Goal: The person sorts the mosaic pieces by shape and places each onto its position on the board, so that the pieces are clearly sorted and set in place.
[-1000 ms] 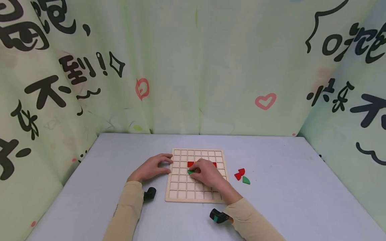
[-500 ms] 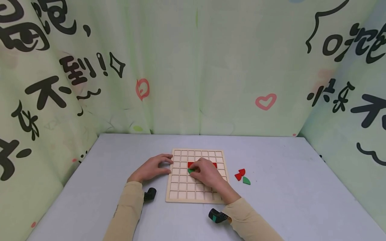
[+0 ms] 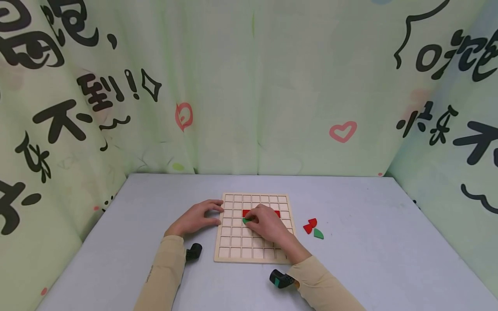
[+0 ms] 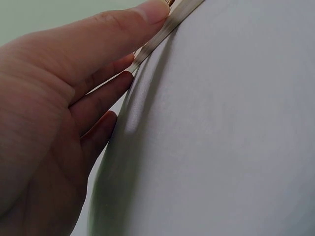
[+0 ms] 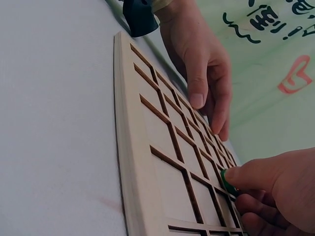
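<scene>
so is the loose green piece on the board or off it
Off: the loose green piece lies on the table right of the board, near two red pieces, while the right hand pinches another green piece.

The right hand (image 3: pixel 268 223) and the green piece (image 3: pixel 245 220) at its fingertips have edged slightly forward. Behind that hand, the right sleeve (image 3: pixel 324 281) has drifted slightly inward.

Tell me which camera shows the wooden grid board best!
The head view: it shows most of the wooden grid board at once, from above, though the right hand covers some. The right wrist view shows only part, close and slanted; the left wrist view, just an edge strip touched by the left hand.
</scene>
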`<state>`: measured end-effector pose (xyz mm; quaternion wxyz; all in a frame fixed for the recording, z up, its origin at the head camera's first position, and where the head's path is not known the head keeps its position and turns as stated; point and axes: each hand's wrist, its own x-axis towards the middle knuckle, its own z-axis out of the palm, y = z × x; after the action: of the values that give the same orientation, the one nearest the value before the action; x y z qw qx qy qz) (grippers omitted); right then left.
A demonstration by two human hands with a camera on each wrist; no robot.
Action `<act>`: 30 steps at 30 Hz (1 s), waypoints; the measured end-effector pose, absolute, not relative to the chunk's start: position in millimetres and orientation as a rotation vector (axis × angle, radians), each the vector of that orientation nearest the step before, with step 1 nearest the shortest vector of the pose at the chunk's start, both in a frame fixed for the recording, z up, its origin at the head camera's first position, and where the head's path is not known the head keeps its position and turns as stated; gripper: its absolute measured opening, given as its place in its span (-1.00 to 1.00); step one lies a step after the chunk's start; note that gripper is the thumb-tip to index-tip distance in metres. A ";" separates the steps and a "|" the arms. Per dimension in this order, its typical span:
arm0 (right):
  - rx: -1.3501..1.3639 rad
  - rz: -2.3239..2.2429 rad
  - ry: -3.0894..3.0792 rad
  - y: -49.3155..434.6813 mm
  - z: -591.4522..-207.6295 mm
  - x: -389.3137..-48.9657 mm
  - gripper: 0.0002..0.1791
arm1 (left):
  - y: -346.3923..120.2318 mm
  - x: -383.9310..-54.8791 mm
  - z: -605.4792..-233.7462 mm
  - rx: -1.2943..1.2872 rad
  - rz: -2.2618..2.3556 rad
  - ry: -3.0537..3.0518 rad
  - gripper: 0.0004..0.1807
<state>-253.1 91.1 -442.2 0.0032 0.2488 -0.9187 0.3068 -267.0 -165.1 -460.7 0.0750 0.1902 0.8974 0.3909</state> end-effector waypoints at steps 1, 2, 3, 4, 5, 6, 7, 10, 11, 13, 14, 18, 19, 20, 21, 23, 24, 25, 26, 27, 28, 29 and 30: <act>0.781 0.962 -2.880 91.1 -442.3 -253.2 -0.90 | -164.8 -267.0 -460.6 0.569 1.175 2.692 -0.62; 0.782 0.961 -2.881 91.0 -442.3 -253.4 -0.90 | -164.7 -266.9 -460.6 0.568 1.174 2.694 -0.62; 0.782 0.962 -2.882 91.0 -442.4 -253.7 -0.90 | -164.6 -266.9 -460.5 0.567 1.176 2.695 -0.62; 0.781 0.961 -2.885 90.8 -442.5 -253.9 -0.90 | -164.5 -266.9 -460.4 0.566 1.178 2.695 -0.62; 0.782 0.960 -2.885 90.9 -442.6 -254.1 -0.90 | -164.4 -266.9 -460.4 0.566 1.179 2.696 -0.61; 0.781 0.960 -2.888 90.9 -442.7 -254.2 -0.90 | -164.3 -266.8 -460.4 0.564 1.181 2.695 -0.61; 0.780 0.960 -2.891 91.0 -442.9 -254.3 -0.90 | -164.3 -266.7 -460.5 0.565 1.180 2.695 -0.61; 0.779 0.960 -2.893 91.5 -443.9 -254.1 -0.90 | -164.2 -266.5 -460.6 0.568 1.175 2.693 -0.61; 0.779 0.960 -2.891 91.7 -444.3 -254.1 -0.89 | -164.2 -266.5 -460.6 0.570 1.173 2.693 -0.61; 0.780 0.954 -2.883 91.9 -444.8 -254.1 -0.89 | -164.0 -266.3 -460.2 0.571 1.171 2.693 -0.61; 0.782 0.950 -2.880 91.9 -445.1 -254.1 -0.89 | -164.0 -266.2 -460.0 0.571 1.169 2.694 -0.61; 0.783 0.939 -2.874 91.6 -444.6 -254.0 -0.89 | -164.3 -266.1 -459.2 0.574 1.168 2.694 -0.61; 0.782 0.938 -2.875 91.5 -444.5 -254.0 -0.89 | -164.5 -266.2 -459.5 0.574 1.165 2.696 -0.61; 0.781 0.937 -2.876 91.5 -444.5 -254.1 -0.89 | -164.7 -266.4 -459.8 0.576 1.164 2.697 -0.61; 0.783 0.937 -2.874 91.6 -444.7 -254.2 -0.89 | -164.8 -266.5 -460.0 0.578 1.162 2.698 -0.61; 0.781 0.937 -2.874 91.6 -444.9 -254.4 -0.89 | -165.2 -266.9 -460.6 0.582 1.162 2.701 -0.61; 0.780 0.939 -2.874 91.5 -444.9 -254.4 -0.88 | -165.2 -267.0 -460.6 0.583 1.161 2.702 -0.61; 0.779 0.941 -2.873 91.5 -444.8 -254.4 -0.88 | -165.3 -267.2 -460.8 0.587 1.159 2.703 -0.61; 0.779 0.943 -2.872 91.5 -444.5 -254.2 -0.88 | -165.3 -267.3 -460.7 0.593 1.158 2.704 -0.61; 0.780 0.945 -2.870 91.5 -444.4 -254.1 -0.88 | -165.3 -267.4 -460.7 0.598 1.156 2.704 -0.61; 0.778 0.948 -2.869 91.5 -444.2 -254.0 -0.88 | -165.3 -267.6 -460.8 0.604 1.154 2.704 -0.61; 0.780 0.950 -2.868 91.7 -444.3 -253.7 -0.89 | -165.4 -267.7 -460.8 0.609 1.154 2.703 -0.60; 0.780 0.953 -2.869 91.8 -444.2 -253.5 -0.89 | -165.4 -267.6 -460.8 0.612 1.151 2.702 -0.60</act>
<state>-253.5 91.8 -444.2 0.0095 0.2498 -0.9189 0.3052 -267.6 -165.4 -460.8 0.0707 0.2035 0.8983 0.3829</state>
